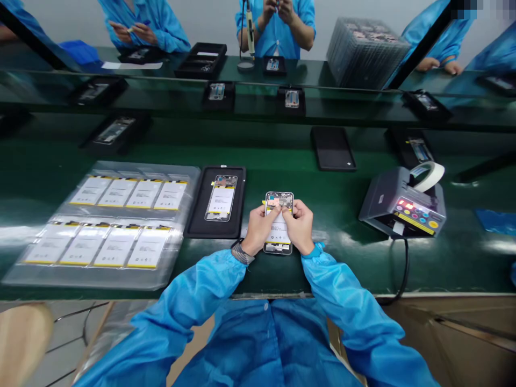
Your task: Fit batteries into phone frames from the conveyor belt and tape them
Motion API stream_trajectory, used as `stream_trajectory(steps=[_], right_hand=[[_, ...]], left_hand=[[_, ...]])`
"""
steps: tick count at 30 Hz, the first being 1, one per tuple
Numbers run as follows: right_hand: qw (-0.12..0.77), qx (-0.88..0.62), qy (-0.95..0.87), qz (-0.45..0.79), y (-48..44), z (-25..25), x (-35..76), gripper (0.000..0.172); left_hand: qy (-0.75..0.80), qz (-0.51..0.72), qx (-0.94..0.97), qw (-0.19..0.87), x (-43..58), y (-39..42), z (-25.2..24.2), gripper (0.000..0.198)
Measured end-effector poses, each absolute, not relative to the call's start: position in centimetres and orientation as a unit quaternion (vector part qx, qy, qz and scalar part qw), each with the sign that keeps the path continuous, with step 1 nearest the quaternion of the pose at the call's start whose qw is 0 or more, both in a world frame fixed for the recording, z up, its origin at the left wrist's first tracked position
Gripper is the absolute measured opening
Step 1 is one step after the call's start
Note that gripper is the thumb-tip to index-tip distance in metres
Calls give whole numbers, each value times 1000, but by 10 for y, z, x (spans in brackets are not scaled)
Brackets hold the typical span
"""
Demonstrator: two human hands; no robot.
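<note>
Both of my hands grip an opened phone (278, 228) with a white battery in it, close to the front of the green bench. My left hand (258, 228) holds its left edge, and my right hand (300, 223) holds its right edge. Both thumbs press on the upper part of the phone, near the battery's top end. What lies under the thumbtips is hidden. To the left, a second opened phone (221, 199) with a battery lies in a black tray (193, 223).
A clear plastic tray (100, 277) with several batteries lies on the left. On the right stands a tape dispenser (403, 204) with a cable. A black tray (332, 148) lies farther back. Coworkers in blue sleeves sit across, beyond a shelf with more phone trays.
</note>
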State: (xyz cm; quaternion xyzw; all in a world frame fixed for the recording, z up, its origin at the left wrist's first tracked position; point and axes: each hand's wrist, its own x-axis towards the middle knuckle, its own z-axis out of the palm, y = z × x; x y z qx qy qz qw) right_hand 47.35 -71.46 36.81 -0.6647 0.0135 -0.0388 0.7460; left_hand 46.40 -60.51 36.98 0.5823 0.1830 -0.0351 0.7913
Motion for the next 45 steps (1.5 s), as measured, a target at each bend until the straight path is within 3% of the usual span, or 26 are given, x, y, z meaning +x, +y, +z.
stream_trajectory(steps=[10, 15, 19, 26, 39, 45], right_hand=[[702, -710, 50, -2, -762, 379, 483, 32], [641, -714, 202, -196, -858, 392, 431, 24], [573, -683, 304, -336, -923, 397, 415, 29], [598, -695, 305, -258, -938, 406, 427, 37], [581, -700, 322, -263, -942, 412, 423, 20], [645, -692, 257, -199, -885, 403, 403, 20]], left_hand=[[160, -150, 507, 834, 471, -599, 374, 49], [199, -176, 469, 843, 474, -597, 378, 33], [244, -208, 451, 833, 477, -593, 384, 20], [187, -238, 470, 829, 477, -589, 383, 26], [139, -202, 497, 832, 476, -590, 369, 41], [103, -181, 497, 843, 475, -590, 367, 50]])
